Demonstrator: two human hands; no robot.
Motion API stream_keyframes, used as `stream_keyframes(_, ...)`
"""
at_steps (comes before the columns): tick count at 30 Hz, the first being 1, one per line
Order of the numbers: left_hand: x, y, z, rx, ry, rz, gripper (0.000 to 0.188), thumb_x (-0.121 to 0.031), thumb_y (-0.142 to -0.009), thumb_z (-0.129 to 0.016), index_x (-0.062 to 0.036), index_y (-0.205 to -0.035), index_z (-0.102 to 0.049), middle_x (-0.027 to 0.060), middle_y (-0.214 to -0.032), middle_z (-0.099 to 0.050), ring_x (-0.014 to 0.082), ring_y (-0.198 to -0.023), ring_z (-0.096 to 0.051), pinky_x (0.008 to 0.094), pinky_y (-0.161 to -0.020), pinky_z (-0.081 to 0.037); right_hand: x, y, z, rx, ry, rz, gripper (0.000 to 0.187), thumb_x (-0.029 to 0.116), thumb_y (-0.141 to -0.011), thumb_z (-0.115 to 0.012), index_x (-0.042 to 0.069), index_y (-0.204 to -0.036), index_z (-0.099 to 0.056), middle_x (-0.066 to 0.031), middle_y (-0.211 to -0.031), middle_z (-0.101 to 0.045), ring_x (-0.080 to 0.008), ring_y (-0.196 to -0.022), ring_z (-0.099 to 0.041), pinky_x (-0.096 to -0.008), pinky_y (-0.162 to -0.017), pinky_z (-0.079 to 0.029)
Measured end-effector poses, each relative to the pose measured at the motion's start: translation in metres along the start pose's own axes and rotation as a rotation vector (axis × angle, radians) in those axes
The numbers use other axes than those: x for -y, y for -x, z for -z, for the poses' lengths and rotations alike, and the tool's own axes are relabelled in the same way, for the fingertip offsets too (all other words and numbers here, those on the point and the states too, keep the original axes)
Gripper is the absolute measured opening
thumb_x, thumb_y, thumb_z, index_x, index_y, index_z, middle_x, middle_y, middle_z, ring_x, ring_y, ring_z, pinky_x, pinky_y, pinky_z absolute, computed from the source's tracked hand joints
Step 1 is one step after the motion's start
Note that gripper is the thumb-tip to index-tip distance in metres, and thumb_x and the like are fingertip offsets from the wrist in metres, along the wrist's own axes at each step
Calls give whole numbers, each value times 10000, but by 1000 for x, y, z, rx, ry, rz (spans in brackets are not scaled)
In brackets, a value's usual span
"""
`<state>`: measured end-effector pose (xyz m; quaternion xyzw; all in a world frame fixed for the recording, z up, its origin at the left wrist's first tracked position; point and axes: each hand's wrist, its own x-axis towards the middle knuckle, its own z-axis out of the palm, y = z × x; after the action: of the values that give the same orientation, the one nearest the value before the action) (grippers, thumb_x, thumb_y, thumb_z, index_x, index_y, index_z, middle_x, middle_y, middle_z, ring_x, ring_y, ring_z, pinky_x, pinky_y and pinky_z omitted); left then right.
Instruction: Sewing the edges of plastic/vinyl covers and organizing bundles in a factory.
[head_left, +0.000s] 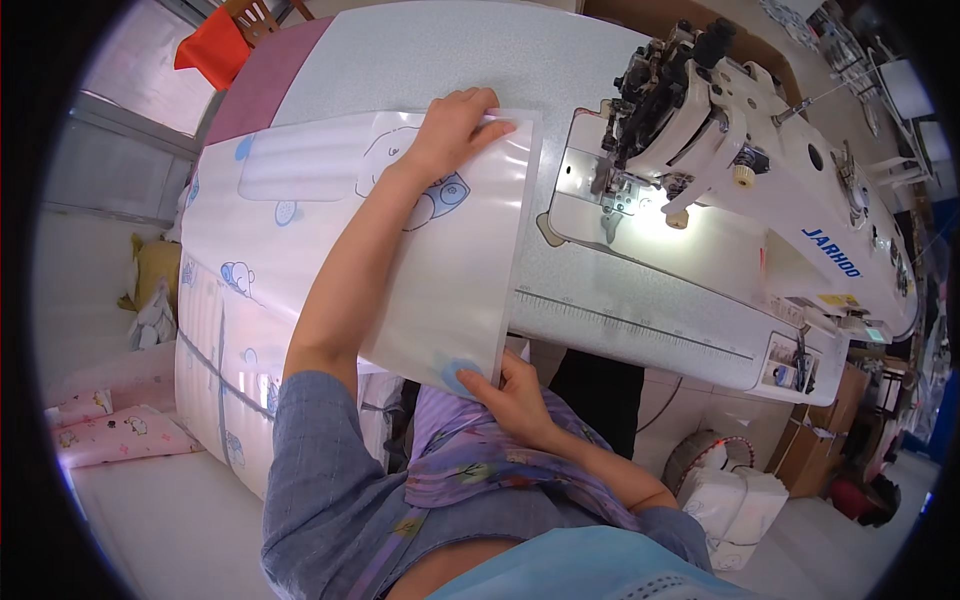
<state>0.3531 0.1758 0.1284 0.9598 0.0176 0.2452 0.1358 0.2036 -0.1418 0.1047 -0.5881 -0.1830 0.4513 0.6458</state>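
I see everything through one head-worn fisheye view, looking steeply down from above the person's chest onto the sewing table point(440, 50), close enough that both forearms rise from the lower edge and the near table edge runs under them. It faces across the table toward its far edge, with the sewing machine point(760, 190) along the right side and the floor point(150, 520) beyond the left edge. Straight edges bow toward the dark round rim, and no second view overlaps.
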Motion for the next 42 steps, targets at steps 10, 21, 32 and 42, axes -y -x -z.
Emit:
stream_keyframes(10, -7, 4, 14, 105, -11, 5, 219, -285, -988, -654, -77, -922, -664, 126, -856, -651, 333, -839, -633, 432, -759, -512, 8, 0, 2, 60, 151, 157, 274, 121, -962, -729, -35, -1186, -706, -103, -1162, -689, -146, -1060, -618, -314, -932, -492)
stream_keyframes(21, -12, -8, 9, 170, -165, 116, 337, -369, -997, -617, -75, -843, -674, 110, -857, -699, 350, -811, -681, 465, -746, -518, -1, -3, -4, 16, 14, -100, 259, 117, -970, -729, -54, -1164, -724, -46, -998, -751, -77, -903, -633, -257, -808, -522)
stream_keyframes(32, -9, -11, 7, 142, -97, 186, 396, -436, -942, -681, -59, -824, -664, 123, -877, -715, 354, -836, -690, 469, -719, -527, 4, -7, -6, -20, 77, -97, 252, 158, -986, -722, -55, -1120, -736, -53, -954, -755, -72, -860, -641, -258, -758, -537)
stream_keyframes(42, -32, -4, 1, -215, -269, -92, 201, -288, -913, -704, -90, -926, -672, 74, -950, -674, 302, -906, -683, 457, -730, -550, 14, 3, -9, -102, 58, 58, 688, 58, -955, -715, -46, -1533, -356, -165, -1165, -718, -151, -998, -697, -300, -858, -556)
